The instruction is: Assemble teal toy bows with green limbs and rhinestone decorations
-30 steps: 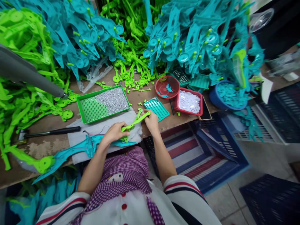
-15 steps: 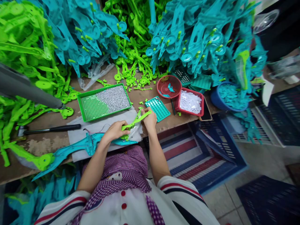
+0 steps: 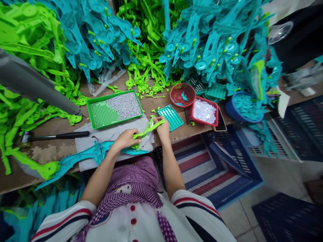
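One green part (image 3: 151, 128), pinched in left hand's (image 3: 126, 138) and right hand's (image 3: 163, 128) fingers: uneven pressure could slip it loose!

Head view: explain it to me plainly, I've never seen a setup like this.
There is no machine hand here. A person wears a camera on their head, looking down at their own bare hands. The left hand and right hand hold a light-green plastic piece between them. On the worktable lie a hammer, a green tray partly covered with small silvery bits, and a red basket of white pieces. Behind are heaps of green parts and teal parts.
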`<state>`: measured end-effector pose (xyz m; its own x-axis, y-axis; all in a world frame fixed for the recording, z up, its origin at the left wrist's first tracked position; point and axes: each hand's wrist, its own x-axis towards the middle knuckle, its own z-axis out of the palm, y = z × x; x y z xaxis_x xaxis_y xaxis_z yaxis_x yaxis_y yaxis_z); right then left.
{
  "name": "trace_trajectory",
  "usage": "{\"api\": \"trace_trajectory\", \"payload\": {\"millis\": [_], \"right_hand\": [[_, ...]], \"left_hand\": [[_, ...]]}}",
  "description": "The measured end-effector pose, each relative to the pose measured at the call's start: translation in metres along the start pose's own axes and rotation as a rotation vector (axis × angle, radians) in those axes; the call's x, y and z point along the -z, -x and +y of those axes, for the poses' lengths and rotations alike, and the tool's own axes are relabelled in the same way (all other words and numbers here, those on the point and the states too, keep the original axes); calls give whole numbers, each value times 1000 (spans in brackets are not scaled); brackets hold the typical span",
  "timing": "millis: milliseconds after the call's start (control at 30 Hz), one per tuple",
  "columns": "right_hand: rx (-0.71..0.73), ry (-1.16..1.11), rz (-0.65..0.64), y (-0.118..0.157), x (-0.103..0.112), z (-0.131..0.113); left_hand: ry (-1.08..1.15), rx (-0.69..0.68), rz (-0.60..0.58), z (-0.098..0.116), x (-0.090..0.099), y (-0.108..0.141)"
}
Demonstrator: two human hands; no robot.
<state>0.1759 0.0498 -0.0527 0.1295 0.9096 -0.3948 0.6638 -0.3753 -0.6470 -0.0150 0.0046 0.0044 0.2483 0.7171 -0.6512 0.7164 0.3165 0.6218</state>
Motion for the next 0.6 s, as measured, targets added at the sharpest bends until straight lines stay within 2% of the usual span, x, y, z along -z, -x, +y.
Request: {"api": "trace_trajectory", "payload": {"millis": [100,233,367,500,600], "right_hand": [[34,0,42,1,1,-1],[51,29,27,4,3,-7],[12,72,6,6,7,-12],[-15,112,-3,8,9,-17],[-23,134,-3,9,9,-19]], "left_hand": [[-10,-55,30,-3,-2,2],[77,-161,236,-2,-7,18],[98,-84,337,7,-13,39],[9,38,403,16,-25,46],[-88,9,444,19,-35,44]]}}
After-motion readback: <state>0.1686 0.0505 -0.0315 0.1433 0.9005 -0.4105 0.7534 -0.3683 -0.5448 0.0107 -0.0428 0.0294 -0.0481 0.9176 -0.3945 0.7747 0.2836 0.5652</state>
